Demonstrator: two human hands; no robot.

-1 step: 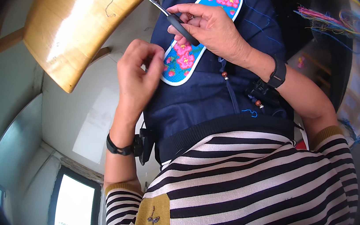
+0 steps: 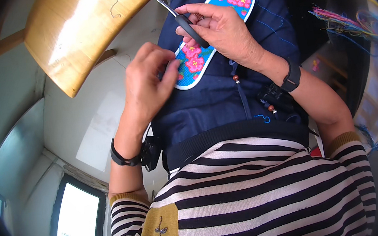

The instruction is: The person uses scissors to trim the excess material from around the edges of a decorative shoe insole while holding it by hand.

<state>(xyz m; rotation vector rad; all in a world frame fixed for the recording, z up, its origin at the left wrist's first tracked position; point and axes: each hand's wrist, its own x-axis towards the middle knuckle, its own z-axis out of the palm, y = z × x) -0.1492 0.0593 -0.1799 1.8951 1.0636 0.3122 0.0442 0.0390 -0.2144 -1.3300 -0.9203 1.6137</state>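
Across my lap lies an embroidered insole (image 2: 195, 62), blue with pink flowers and a white rim. My right hand (image 2: 228, 32) is closed around scissors (image 2: 189, 28) with dark handles, its fingers over the middle of the insole. The metal blades point up and left, toward the wooden stool. My left hand (image 2: 149, 78) is at the insole's near left edge, thumb and fingers curled together. What its fingertips hold, if anything, cannot be made out. Dark blue cloth (image 2: 197, 112) lies under the insole.
A wooden stool (image 2: 90, 26) with a loose thread on it stands at the upper left. Loose blue threads (image 2: 276, 22) lie on the cloth right of the insole. Bundled coloured threads (image 2: 341, 19) hang at the far right. Beaded cords (image 2: 236, 79) rest on my lap.
My left hand has shifted slightly right, so its fingertips now overlap the insole's left edge. The right hand, scissors and insole stay in place.
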